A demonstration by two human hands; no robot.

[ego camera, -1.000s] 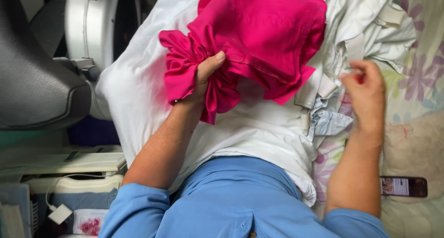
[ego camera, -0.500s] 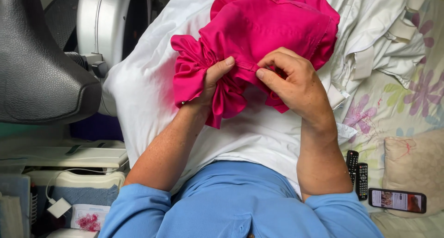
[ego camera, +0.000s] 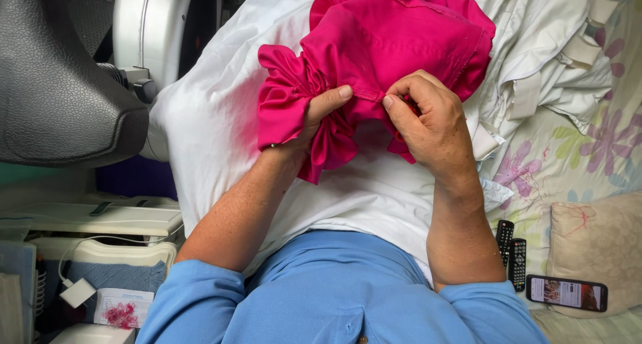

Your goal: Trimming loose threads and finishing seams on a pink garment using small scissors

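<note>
While resting on a white cloth [ego camera: 221, 117], the pink garment [ego camera: 401, 30] is looking soft and light; left hand [ego camera: 321, 113] and right hand [ego camera: 428, 120] are both pinching its seam edge, likely the best grip.

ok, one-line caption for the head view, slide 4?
Both hands, left and right, pinch a seam of a ruffled magenta garment lying on white cloth.
</note>
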